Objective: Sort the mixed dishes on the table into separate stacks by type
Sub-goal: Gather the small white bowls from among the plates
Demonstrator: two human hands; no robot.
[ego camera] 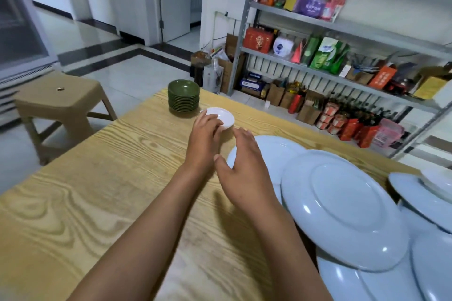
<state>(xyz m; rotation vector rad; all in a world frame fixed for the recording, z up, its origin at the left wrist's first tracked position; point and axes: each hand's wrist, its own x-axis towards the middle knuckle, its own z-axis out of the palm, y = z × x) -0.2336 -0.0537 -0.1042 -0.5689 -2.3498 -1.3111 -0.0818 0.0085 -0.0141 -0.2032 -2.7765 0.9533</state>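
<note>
We see one wooden table (102, 203) filling the lower frame, with our two bare forearms reaching up across its middle. Our left hand (204, 133) has its fingers curled round the near rim of one small white dish (221, 116), which sits just above centre. Directly upper left of that dish, close beside it, stands one stack of green dishes (184, 95); we count roughly ten, though the lower rims blur together. Our right hand (244, 173) is spread flat and relaxed, gripping nothing, its fingers over the left edge of a large white plate (276, 151). An upside-down plate (342, 205) overlaps that one to the lower right. Along the right edge and lower right corner lie more white plates (415, 198), overlapping; at least four show in part, and we cannot count them surely. One tan stool (61, 98) stands at the left, and one metal shelf rack (342, 39) full of packets fills the upper right.
</note>
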